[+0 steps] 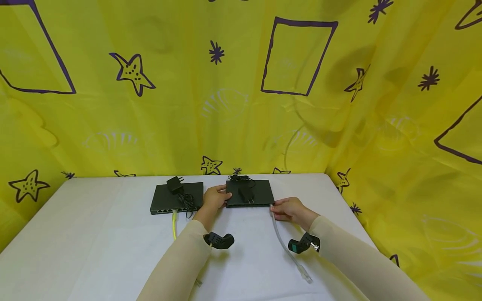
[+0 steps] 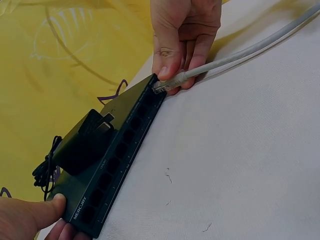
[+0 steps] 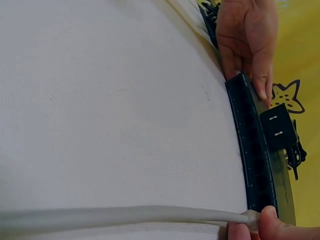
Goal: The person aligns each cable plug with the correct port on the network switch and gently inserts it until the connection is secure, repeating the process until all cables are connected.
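Observation:
A black network switch marked MERCURY lies on the white table, its row of ports facing the person. My left hand grips the switch's left end, thumb on top and fingers below. At the opposite end, my right hand pinches the plug of a grey network cable. The plug's clear tip is at the endmost port; how deep it sits I cannot tell. The cable's other plug lies loose on the table. A black power adapter with bundled cord rests on top of the switch.
Left of my left hand sits a second black switch, with another power adapter and coiled cord on it. A yellow network cable runs from its front, partly hidden beneath my left arm. Behind the table hangs a yellow curtain.

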### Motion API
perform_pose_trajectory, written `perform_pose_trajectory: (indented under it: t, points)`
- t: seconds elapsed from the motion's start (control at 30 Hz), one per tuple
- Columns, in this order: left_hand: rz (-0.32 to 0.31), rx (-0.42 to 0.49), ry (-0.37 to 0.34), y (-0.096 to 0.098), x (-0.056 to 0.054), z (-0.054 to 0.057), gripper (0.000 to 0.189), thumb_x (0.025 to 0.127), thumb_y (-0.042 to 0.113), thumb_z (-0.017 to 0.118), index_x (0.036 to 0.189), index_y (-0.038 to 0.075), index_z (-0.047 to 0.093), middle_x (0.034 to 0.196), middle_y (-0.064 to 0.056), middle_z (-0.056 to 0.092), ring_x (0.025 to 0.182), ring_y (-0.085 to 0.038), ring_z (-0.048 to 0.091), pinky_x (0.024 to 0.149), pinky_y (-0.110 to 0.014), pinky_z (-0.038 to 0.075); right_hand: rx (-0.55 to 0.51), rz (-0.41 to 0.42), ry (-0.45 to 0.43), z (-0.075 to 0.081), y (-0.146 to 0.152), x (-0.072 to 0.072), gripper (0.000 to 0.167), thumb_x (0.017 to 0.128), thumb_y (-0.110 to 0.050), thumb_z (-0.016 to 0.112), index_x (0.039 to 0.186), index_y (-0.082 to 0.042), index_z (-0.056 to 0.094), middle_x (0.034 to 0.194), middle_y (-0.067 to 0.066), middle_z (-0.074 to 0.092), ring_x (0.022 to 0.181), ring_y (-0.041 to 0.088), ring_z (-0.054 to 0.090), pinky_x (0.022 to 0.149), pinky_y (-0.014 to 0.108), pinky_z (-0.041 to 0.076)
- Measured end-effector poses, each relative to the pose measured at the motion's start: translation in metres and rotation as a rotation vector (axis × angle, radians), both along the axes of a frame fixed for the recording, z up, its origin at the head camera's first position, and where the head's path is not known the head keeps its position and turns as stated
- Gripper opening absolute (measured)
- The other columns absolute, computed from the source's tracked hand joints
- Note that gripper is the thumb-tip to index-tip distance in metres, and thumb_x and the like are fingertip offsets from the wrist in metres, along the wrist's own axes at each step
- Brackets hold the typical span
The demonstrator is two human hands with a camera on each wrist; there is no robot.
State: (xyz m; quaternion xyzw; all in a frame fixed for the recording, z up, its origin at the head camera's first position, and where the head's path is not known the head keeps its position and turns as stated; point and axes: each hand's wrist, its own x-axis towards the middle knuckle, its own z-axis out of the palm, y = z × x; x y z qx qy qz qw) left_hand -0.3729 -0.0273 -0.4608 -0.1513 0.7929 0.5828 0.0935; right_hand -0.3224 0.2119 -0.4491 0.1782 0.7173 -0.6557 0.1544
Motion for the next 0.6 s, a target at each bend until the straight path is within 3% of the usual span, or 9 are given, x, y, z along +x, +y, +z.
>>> perform_pose_trajectory:
  t: [0.13,0.4,0.6]
  points:
    - [0.01,0.0,0.011,-0.0012,-0.0013,-0.001,0.047,0.085,0.004,0.076,0.13,0.01,0.065,0.12,-0.015,0.069,0.094,-0.022,0.07,0.072,-0.031,0.061,0.0,-0.012,0.013,-0.0003,-0.001,0.0,0.033,0.088,0.01,0.065,0.119,0.017,0.055,0.069,0.002,0.068,0.061,0.009,0.064,0.058,0.023,0.059]
    - [-0.012,0.019,0.039,-0.0021,0.005,0.0036,0.047,0.087,0.005,0.074,0.132,0.009,0.063,0.125,-0.016,0.066,0.101,-0.025,0.068,0.075,-0.031,0.061,0.03,0.0,0.024,-0.0013,-0.0002,-0.0019,0.029,0.088,0.009,0.066,0.115,0.016,0.056,0.069,0.003,0.068,0.061,0.01,0.066,0.058,0.024,0.059]
    - [-0.015,0.009,0.048,-0.0027,0.0045,0.0031,0.046,0.085,0.004,0.075,0.13,0.009,0.065,0.12,-0.017,0.069,0.094,-0.022,0.069,0.071,-0.03,0.061,0.008,0.014,0.025,0.0003,0.0013,-0.0014,0.027,0.088,0.01,0.065,0.113,0.016,0.056,0.07,0.004,0.069,0.061,0.011,0.067,0.059,0.024,0.059]
